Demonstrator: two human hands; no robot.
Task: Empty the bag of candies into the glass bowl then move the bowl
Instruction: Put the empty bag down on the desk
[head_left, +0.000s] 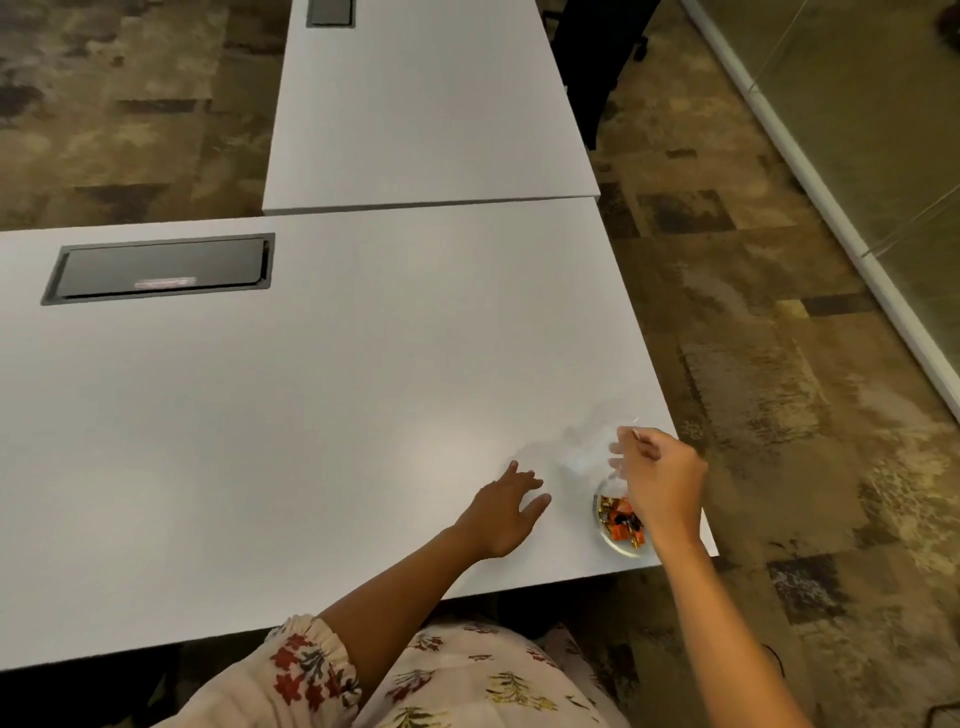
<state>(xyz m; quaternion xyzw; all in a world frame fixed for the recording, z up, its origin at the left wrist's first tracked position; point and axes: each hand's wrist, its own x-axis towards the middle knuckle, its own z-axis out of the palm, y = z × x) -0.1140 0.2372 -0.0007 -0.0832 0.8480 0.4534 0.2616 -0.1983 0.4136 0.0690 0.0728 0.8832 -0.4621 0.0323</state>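
A: Start at your left. What lies there?

B: A black cable hatch (158, 267) set flush in the white table (311, 415), well away from your hands. From there to your left hand the tabletop is bare and wide.

A: And your left hand?

B: Your left hand (506, 512) rests palm down on the table, fingers spread and released, grasping nothing. It sits just left of the bowl, apart from it.

A: The bowl, then?

B: The glass bowl (618, 522) stands near the table's right front corner, close to both edges. Inside it lie wrapped candies (621, 519), orange and gold, with something dark among them. Your right wrist covers part of its rim.

A: What does your right hand hold?

B: Your right hand (657, 478) hovers above the bowl, fingers pinched on a clear plastic bag (589, 449). The bag is blurred and nearly see-through, so you cannot tell whether any candy is in it.

A: Room to move?

B: Plenty to the left and ahead; a second white table (431, 114) butts against the far edge. To the right there is only patterned carpet (779, 364).
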